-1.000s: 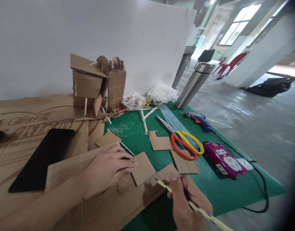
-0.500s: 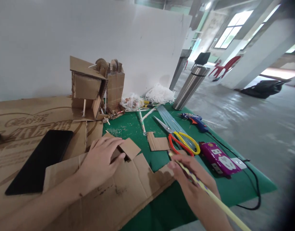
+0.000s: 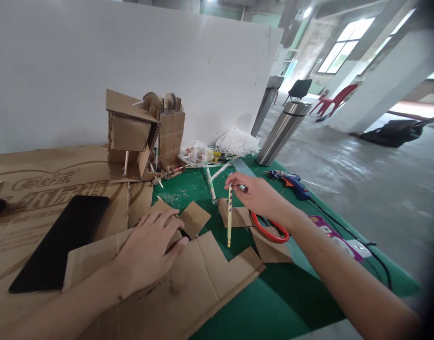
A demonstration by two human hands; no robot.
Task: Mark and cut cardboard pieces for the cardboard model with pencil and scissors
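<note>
My left hand [image 3: 151,243] lies on a large cut cardboard sheet [image 3: 188,283], its fingers spread with the thumb apart. Just beyond its fingertips is a small square cardboard piece [image 3: 195,218]. My right hand [image 3: 254,189] pinches a yellow patterned pencil [image 3: 229,215] near its upper end; the pencil hangs down over the green table. Behind the pencil is a notched cardboard scrap [image 3: 240,217]. Below my right wrist shows the red handle of the scissors [image 3: 270,231]; hand and forearm hide the rest. Another cardboard piece [image 3: 271,248] lies under that handle.
A black phone-like slab [image 3: 61,243] lies on the left. Cardboard models [image 3: 132,134] stand at the back, near white shredded filler [image 3: 238,140]. A steel flask [image 3: 282,134], a blue glue gun [image 3: 291,184] and a purple power strip [image 3: 335,236] are along the right.
My right hand has moved up and forward over the scissors, and the pencil has swung from a writing grip to hanging downward. My left hand stays on the cardboard.
</note>
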